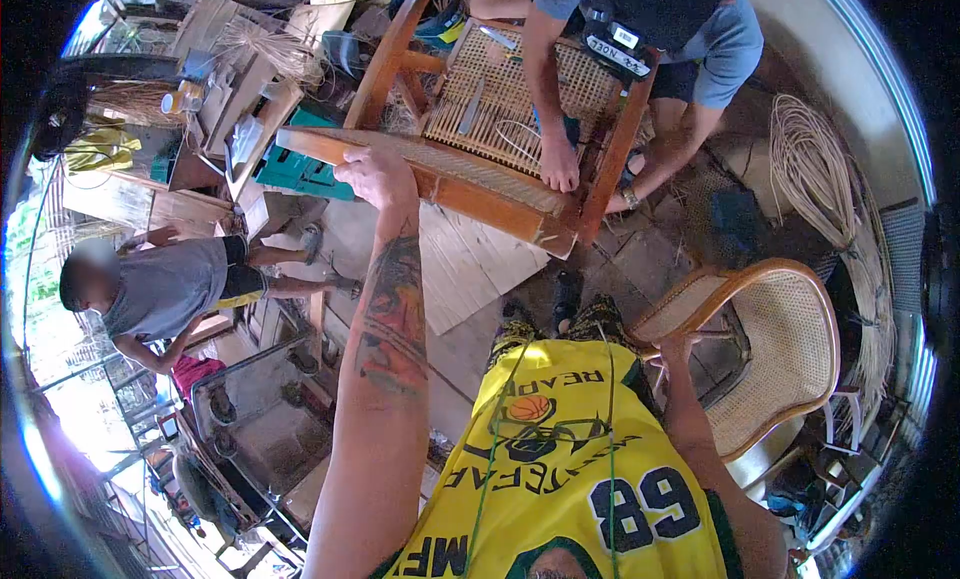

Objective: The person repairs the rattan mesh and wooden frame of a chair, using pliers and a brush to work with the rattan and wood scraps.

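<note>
My left hand (380, 174) is closed round the near rail of a wooden chair frame (490, 204). Woven cane (540, 79) fills part of that frame, with open strands towards the near side. A flat pointed blade (472, 107) lies on the strands, and a knife (498, 37) rests farther back. Low on the right, my right hand (677, 347) grips the edge of a curved chair with cane panels (785, 344); its fingers are partly hidden. Across the frame, a co-worker's hand (560, 164) presses at the cane near the frame's right corner.
A co-worker (700, 69) leans over the frame's far side. Another person (180, 284) stands at the left. Coiled rattan (815, 169) hangs at the right. A green case (305, 159) and a plywood sheet (460, 269) lie near the frame. A dark metal-framed table (270, 409) stands lower left.
</note>
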A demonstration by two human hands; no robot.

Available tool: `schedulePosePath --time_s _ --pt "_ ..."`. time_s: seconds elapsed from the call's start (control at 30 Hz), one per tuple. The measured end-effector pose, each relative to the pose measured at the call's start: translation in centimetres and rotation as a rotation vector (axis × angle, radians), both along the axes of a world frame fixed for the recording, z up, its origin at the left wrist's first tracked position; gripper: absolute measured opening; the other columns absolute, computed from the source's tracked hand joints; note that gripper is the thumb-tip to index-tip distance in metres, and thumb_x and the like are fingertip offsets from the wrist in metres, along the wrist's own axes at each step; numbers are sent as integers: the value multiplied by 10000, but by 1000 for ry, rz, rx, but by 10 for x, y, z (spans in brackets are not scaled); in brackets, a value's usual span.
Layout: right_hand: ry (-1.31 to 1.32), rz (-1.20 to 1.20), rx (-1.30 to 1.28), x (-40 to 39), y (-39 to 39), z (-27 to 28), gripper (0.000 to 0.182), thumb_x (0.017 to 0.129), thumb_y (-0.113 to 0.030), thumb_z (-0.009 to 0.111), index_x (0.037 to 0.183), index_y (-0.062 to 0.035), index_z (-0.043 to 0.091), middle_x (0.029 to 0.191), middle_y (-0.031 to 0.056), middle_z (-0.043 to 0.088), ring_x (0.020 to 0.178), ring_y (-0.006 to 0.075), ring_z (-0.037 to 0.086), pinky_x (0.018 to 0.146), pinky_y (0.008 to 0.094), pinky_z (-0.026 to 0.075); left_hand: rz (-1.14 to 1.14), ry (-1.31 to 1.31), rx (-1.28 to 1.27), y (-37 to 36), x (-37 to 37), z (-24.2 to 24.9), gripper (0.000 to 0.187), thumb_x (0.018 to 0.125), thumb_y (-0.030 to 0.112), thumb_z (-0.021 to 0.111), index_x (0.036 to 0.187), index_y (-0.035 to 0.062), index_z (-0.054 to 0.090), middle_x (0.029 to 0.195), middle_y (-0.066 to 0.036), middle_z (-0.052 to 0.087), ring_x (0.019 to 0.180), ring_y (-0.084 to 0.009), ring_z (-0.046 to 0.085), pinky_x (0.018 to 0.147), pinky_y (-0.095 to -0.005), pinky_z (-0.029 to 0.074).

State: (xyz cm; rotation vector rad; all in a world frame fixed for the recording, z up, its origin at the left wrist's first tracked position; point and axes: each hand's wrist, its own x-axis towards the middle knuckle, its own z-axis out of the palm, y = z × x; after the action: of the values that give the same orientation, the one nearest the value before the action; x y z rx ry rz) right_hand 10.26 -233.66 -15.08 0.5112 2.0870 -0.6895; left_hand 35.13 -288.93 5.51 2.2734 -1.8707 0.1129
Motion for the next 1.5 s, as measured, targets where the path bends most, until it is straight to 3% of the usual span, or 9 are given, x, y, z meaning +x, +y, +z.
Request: schedulePosePath --time_s 0.23,0.53,0.63,0.7,0.8,1.17,1.37,1.43,1.5 --pt "61 40 61 3 -3 7 1029 737 30 726 1424 -48 -36 1241 217 494 887 404 645 535 488 620 35 10 5 14 -13 22 320 904 109 568 1109 -98 435 1120 -271 446 968 -379 632 757 -396 598" --pt "-32 8 22 -4 13 -22 986 721 64 717 1351 -131 -16 1114 187 518 838 383 619 545 528 605 69 198 -18 13 -12 22 262 971 111 428 1134 -94 429 1125 -280 445 972 -430 616 753 -447 596" --pt "-102 -67 -54 -5 22 -27 867 777 -24 707 1371 -129 84 1244 198 483 900 405 628 636 564 606 -32 -89 20 4 -4 12 248 971 109 428 1120 -89 432 1117 -272 448 977 -429 616 754 -461 596" --pt "-28 -46 -19 2 10 -8 880 762 7 707 1367 -123 82 1251 209 472 900 416 626 637 566 607 98 320 -46 16 -17 31 237 970 115 429 1097 -85 435 1100 -267 448 971 -425 620 737 -462 599" --pt "59 -10 11 5 1 6 870 731 55 712 1316 -116 92 1232 228 469 887 417 626 598 548 610 58 178 -22 21 -20 36 224 967 108 430 1084 -83 435 1095 -269 447 976 -426 616 759 -460 595" --pt "73 18 15 3 -4 13 773 718 61 718 1206 -117 147 1145 220 487 855 404 632 524 525 614 41 216 -40 19 -16 30 263 938 86 470 1126 -93 428 1111 -279 438 962 -426 609 764 -466 582" --pt "-99 -63 -124 -8 40 -57 735 736 47 681 1200 -136 140 1195 216 450 916 404 615 570 537 613 50 404 -77 13 -10 18 280 908 67 526 1119 -90 429 1107 -284 434 952 -440 605 762 -469 578" --pt "39 2 -10 3 -1 8 721 740 55 678 1204 -133 159 1181 213 471 941 399 614 579 528 612 50 388 -82 12 -10 18 279 901 55 535 1116 -89 430 1104 -286 434 953 -442 605 755 -471 579" --pt "86 17 26 6 -10 19 707 741 42 679 1205 -133 175 1171 203 486 927 400 622 583 520 614 41 256 -64 15 -14 24 270 897 42 542 1104 -94 434 1101 -286 435 942 -438 612 741 -466 584"
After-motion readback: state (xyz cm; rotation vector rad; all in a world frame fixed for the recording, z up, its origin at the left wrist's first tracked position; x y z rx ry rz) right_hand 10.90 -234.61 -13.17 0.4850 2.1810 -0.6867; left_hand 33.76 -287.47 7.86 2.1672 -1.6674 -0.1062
